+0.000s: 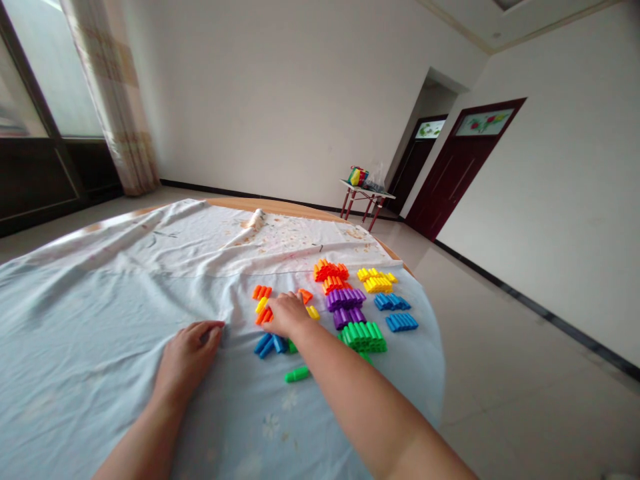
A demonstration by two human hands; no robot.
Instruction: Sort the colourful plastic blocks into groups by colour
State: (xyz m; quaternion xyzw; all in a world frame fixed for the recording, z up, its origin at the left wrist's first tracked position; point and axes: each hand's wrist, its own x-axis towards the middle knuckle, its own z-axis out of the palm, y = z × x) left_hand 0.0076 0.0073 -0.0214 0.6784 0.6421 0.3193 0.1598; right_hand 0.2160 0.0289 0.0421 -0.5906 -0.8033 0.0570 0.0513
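Curled loosely over small coloured tubes, the right hand [287, 315] has its fingertips at the orange tubes [265, 316]; whether it grips one cannot be told. The left hand [193, 350], fingers slightly bent, rests on the tablecloth [235, 413], apart from the pieces. Purple tubes [346, 299] and green tubes [363, 337] lie grouped toward the table's right edge, with blue tubes [401, 323] nearer that edge.

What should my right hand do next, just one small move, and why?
I'd probably close the right hand on the orange pieces by its fingertips. They lie nearest, mixed in with yellow and blue pieces, while the orange stack on the right is grouped by colour. Whether the fingers already touch one, I can't tell.
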